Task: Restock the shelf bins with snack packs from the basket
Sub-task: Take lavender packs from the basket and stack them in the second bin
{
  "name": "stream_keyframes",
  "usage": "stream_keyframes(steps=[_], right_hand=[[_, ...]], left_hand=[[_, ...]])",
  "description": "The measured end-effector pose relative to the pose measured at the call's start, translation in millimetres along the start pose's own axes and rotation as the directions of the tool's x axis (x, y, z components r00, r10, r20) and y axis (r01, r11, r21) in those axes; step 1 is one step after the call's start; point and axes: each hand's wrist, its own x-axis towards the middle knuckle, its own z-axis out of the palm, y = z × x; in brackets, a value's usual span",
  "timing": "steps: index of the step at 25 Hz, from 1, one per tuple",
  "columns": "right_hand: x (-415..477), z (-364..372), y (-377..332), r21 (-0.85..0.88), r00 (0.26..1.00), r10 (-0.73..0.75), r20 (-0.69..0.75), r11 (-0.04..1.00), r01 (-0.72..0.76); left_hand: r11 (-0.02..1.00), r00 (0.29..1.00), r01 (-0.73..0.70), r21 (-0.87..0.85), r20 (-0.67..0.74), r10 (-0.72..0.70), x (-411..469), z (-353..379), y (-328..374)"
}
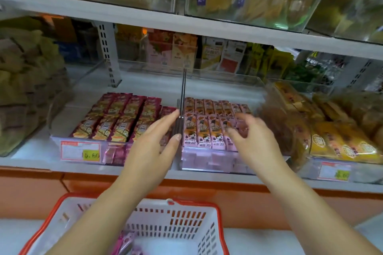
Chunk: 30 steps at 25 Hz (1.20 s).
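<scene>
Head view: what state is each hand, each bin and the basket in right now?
left hand, open, straight fingers at the divider between the two bins.
right hand, open, fingers spread over the pink packs, holding nothing.
maroon-pack bin, front rows filled, rear part bare.
pink-pack bin, front rows filled, rear part bare.
basket, nearly empty, leftover packs at its bottom.

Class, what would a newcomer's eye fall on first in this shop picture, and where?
Two hands reach forward: the left hand at the clear divider, the right hand above rows of pink snack packs. Maroon packs lie left of the divider, and a red-rimmed white basket sits below.
</scene>
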Motion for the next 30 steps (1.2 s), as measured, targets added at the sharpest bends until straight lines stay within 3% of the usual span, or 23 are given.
stream_keyframes(steps=[2, 3, 5, 6, 8, 10, 12, 17, 19, 26, 28, 30], right_hand=[[-39.7, 0.4, -17.9, 0.179, 0.972, -0.183, -0.147, 0.962, 0.208], [-62.6, 8.8, -23.6, 0.26, 0.967, -0.233, -0.102, 0.932, 0.252], [-103.9, 49.3, -22.1, 0.309, 0.959, -0.239, 0.151, 0.933, 0.184], [-118.8, 75.6, -15.2, 0.273, 0.929, -0.201, 0.31, 0.955, 0.115], [-142.2, 135.2, 11.7, 0.111, 0.781, -0.035, 0.623, 0.993, -0.044], [-163.6, 195.8, 54.1, -0.072, 0.597, 0.18, 0.781, 0.977, -0.2], [-187.6, 242.3, 88.5, -0.204, 0.522, 0.325, 0.789, 0.939, -0.277], [-225.0, 300.1, 101.6, -0.236, 0.412, 0.405, 0.816, 0.884, -0.403], [-228.5, 316.2, 100.9, -0.241, 0.386, 0.421, 0.821, 0.868, -0.434], [-239.7, 334.1, 105.3, -0.306, 0.417, 0.486, 0.768, 0.85, -0.428], [-241.3, 327.4, 103.6, -0.266, 0.421, 0.501, 0.756, 0.823, -0.502], [-238.7, 310.7, 96.9, -0.148, 0.422, 0.508, 0.751, 0.752, -0.642]], left_hand=[[0.993, 0.994, -0.023, -0.119, -0.105, 0.01, -29.1, -9.5, -7.0], [0.992, 0.991, 0.006, -0.125, -0.131, -0.023, -50.2, -9.1, -20.2], [0.959, 0.969, 0.232, -0.164, -0.042, -0.242, -102.0, 1.1, -64.5], [0.896, 0.922, 0.386, -0.22, 0.049, -0.385, -125.0, 7.8, -88.5], [0.736, 0.76, 0.648, -0.198, 0.241, -0.604, -171.6, 20.3, -134.5], [0.643, 0.62, 0.764, -0.061, 0.344, -0.705, -209.9, 27.0, -164.8], [0.6, 0.541, 0.8, 0.025, 0.405, -0.737, -232.6, 30.3, -176.7], [0.503, 0.394, 0.856, 0.121, 0.476, -0.786, -246.7, 35.5, -184.0], [0.505, 0.375, 0.848, 0.16, 0.492, -0.786, -243.9, 36.5, -181.9], [0.482, 0.354, 0.858, 0.178, 0.477, -0.805, -247.1, 41.2, -190.2], [0.458, 0.328, 0.869, 0.186, 0.476, -0.816, -248.8, 43.3, -193.8], [0.487, 0.346, 0.847, 0.212, 0.477, -0.808, -245.9, 43.4, -190.8]])
